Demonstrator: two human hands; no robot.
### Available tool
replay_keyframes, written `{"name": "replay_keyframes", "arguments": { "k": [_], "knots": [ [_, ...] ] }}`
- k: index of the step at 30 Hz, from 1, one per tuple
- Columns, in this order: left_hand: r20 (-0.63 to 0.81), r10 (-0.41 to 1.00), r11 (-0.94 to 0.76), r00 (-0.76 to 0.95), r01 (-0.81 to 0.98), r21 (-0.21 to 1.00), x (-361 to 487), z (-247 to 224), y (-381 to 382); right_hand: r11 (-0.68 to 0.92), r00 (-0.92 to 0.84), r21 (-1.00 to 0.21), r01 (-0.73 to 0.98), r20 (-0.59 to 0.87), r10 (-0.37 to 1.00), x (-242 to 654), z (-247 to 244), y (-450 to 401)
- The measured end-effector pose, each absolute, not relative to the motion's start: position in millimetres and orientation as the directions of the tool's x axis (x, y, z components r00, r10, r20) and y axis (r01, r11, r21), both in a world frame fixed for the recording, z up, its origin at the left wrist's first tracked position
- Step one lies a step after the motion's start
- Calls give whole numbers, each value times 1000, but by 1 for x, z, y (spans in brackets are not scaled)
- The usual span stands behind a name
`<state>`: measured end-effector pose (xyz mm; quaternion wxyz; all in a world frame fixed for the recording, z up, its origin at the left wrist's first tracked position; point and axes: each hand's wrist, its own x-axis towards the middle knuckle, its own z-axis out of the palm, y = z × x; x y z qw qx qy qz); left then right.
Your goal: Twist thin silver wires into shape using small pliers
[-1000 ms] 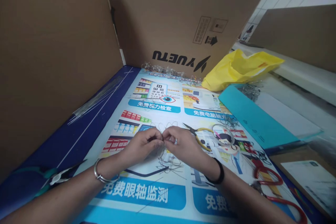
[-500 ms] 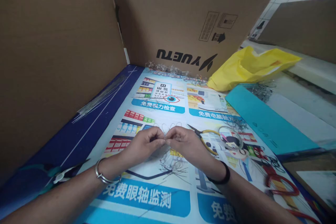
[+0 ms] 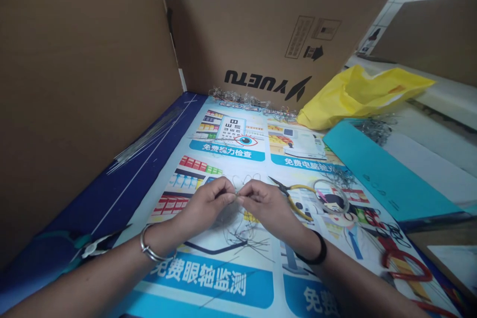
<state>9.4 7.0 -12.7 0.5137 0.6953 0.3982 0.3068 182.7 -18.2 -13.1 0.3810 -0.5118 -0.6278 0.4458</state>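
"Pinching what, exactly, over there to the left of the yellow-handled pliers (image 3: 286, 190)?"

"A thin wire piece (image 3: 236, 194). The left hand (image 3: 213, 202) has thumb and forefinger pressed together on it, and the right hand (image 3: 267, 204), nearer the pliers, does likewise."

"Where does it sit in the grip?"

"Right at the fingertips, where both hands nearly meet. The fingers hide most of it."

"And those wire loops (image 3: 249, 177)?"

"Just beyond the fingertips, also left of the pliers. Whether they join the pinched piece, I can't tell."

"What else is close?"

"Loose wire scraps (image 3: 248, 242) nearer the person than the pliers, a wire coil (image 3: 347, 204) by the pliers' handles, and a printed poster (image 3: 261, 288) beneath the pliers."
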Motion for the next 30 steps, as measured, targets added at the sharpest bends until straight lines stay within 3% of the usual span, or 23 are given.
{"name": "replay_keyframes", "arguments": {
  "k": [12, 20, 30],
  "knots": [
    [-34, 900, -35, 434, 151, 988, 11, -12, 7, 115, -183, -900, 421, 39, 982, 178, -9, -20],
    [-70, 873, -1, 483, 145, 989, 7, -8, 15, 79, -204, -936, 342, 8, 979, 184, -12, -18],
    [-79, 838, -29, 541, 188, 982, 3, -8, 18, 79, -185, -929, 362, 11, 983, 186, -11, -20]
  ]
}}
